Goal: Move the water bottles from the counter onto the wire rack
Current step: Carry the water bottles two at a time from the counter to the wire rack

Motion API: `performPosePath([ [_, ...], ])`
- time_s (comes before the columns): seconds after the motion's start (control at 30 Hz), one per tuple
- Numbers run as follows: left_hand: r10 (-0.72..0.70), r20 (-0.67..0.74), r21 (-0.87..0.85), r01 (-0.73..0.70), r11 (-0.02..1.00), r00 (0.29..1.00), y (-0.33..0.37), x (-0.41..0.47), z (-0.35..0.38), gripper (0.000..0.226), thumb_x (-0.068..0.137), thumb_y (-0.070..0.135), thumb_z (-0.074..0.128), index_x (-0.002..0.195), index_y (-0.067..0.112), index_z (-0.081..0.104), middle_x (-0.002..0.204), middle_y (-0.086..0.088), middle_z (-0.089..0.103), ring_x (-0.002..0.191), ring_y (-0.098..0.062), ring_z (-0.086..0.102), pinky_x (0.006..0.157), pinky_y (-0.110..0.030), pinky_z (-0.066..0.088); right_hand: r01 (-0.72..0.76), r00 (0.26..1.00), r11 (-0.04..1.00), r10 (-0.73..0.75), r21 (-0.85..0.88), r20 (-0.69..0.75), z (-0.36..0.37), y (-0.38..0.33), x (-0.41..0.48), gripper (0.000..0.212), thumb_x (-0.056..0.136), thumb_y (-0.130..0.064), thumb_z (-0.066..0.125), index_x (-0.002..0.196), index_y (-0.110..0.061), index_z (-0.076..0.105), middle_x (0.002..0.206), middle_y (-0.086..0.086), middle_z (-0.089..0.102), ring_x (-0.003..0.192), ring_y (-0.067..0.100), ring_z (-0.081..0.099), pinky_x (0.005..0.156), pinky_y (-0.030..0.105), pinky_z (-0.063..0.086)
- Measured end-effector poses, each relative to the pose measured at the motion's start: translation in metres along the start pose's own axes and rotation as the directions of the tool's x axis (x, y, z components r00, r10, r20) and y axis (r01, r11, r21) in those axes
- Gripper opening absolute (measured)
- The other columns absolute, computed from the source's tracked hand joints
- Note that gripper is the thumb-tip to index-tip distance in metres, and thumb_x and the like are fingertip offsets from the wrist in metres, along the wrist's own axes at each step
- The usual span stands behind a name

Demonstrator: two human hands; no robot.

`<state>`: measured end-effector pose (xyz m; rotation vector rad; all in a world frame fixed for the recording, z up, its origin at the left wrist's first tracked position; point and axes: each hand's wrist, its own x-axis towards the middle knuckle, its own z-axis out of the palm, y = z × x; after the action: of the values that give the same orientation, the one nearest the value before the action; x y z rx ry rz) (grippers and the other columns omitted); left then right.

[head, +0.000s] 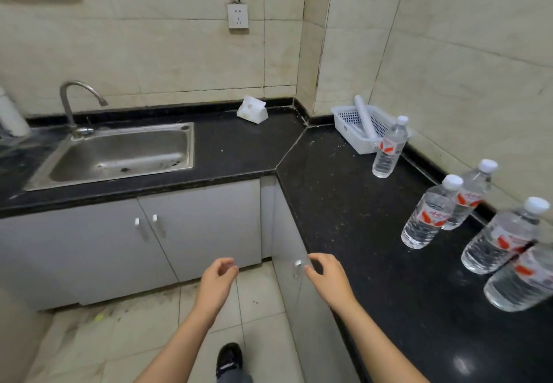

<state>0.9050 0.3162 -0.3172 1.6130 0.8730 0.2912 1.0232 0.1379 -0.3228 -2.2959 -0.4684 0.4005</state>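
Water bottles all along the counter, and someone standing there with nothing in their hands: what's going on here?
A person stands at a corner kitchen counter, seen from a camera worn on their head. The left hand and right hand are both empty, with fingers loosely curled, in front of the cabinets. Five water bottles stand upright on the counter's right side, near a white basket. None has been picked up. The wire rack is not in view.
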Motion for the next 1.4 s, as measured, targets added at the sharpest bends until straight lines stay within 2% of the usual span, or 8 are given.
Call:
performPosePath([
  [0.27,0.049,0.165,-0.006,-0.049,0.999,0.985,0.053,0.147,0.043,0.018,0.090,0.006,0.048,0.106,0.004,0.056,0.099,-0.012,0.056,0.098,-0.024,0.053,0.084,-0.031,0.039,-0.161,0.964,0.985,0.171,0.064,-0.203,-0.025,0.001,0.112,0.034,0.088,-0.022,0.056,0.121,-0.013,0.056,0.128,0.007,0.053,0.121,0.021,0.047,0.098,0.025,0.035],
  [0.5,0.047,0.381,0.074,-0.081,0.994,0.923,0.095,0.250,0.106,0.020,0.090,0.007,0.048,0.107,0.002,0.057,0.101,-0.014,0.058,0.095,-0.024,0.053,0.088,-0.035,0.041,-0.375,0.837,0.910,0.414,0.175,-0.358,-0.042,0.012,0.155,0.033,0.089,-0.018,0.056,0.121,-0.011,0.056,0.128,0.008,0.054,0.123,0.022,0.045,0.100,0.024,0.031],
  [0.7,-0.039,0.592,0.170,-0.077,0.982,0.805,0.095,0.266,0.168,0.019,0.088,0.006,0.052,0.106,0.004,0.057,0.090,-0.012,0.056,0.081,-0.021,0.052,0.066,-0.028,0.040,-0.509,0.532,0.765,0.640,0.395,-0.554,-0.071,0.055,0.135,0.032,0.083,-0.005,0.060,0.114,0.001,0.059,0.116,0.021,0.060,0.115,0.034,0.053,0.098,0.036,0.037],
  [0.9,-0.056,0.729,0.244,-0.183,0.952,0.682,0.115,0.276,0.222,0.013,0.087,0.007,0.053,0.098,0.014,0.055,0.091,-0.008,0.058,0.085,-0.021,0.054,0.077,-0.030,0.040,-0.359,0.208,0.713,0.690,0.602,-0.694,-0.117,0.085,0.127,0.043,0.081,-0.005,0.064,0.121,-0.003,0.049,0.119,0.019,0.057,0.107,0.029,0.055,0.092,0.036,0.039],
  [0.97,-0.033,0.760,0.239,-0.232,0.943,0.650,0.128,0.284,0.235,0.013,0.088,0.008,0.054,0.099,0.015,0.055,0.088,-0.004,0.058,0.087,-0.021,0.054,0.077,-0.029,0.040,-0.292,0.224,0.743,0.665,0.602,-0.712,-0.134,0.093,0.128,0.055,0.079,-0.002,0.066,0.128,-0.005,0.042,0.128,0.017,0.051,0.114,0.029,0.051,0.095,0.034,0.037],
  [1.13,-0.019,0.762,0.232,-0.246,0.941,0.647,0.144,0.306,0.260,0.013,0.088,0.008,0.052,0.100,0.014,0.055,0.092,-0.006,0.058,0.086,-0.018,0.053,0.075,-0.029,0.038,-0.179,0.602,0.786,0.564,0.592,-0.566,-0.179,0.116,0.130,0.099,0.068,0.011,0.072,0.145,-0.019,0.016,0.136,-0.005,0.038,0.119,0.009,0.044,0.104,0.034,0.033],
  [1.2,-0.039,0.766,0.238,-0.227,0.944,0.641,0.144,0.310,0.271,0.013,0.088,0.007,0.052,0.100,0.012,0.056,0.093,-0.007,0.058,0.086,-0.019,0.053,0.076,-0.030,0.038,-0.204,0.661,0.772,0.562,0.602,-0.498,-0.189,0.124,0.132,0.104,0.061,0.003,0.078,0.144,-0.018,0.019,0.138,0.000,0.042,0.122,0.015,0.046,0.108,0.037,0.034],
  [1.4,-0.048,0.817,0.225,-0.242,0.944,0.574,0.157,0.332,0.317,0.025,0.086,0.004,0.053,0.111,0.005,0.055,0.093,-0.009,0.058,0.086,-0.021,0.053,0.078,-0.032,0.039,-0.187,0.512,0.708,0.662,0.680,-0.548,-0.187,0.114,0.158,0.090,0.058,0.002,0.082,0.133,-0.013,0.034,0.129,0.004,0.050,0.115,0.019,0.052,0.096,0.031,0.040],
])
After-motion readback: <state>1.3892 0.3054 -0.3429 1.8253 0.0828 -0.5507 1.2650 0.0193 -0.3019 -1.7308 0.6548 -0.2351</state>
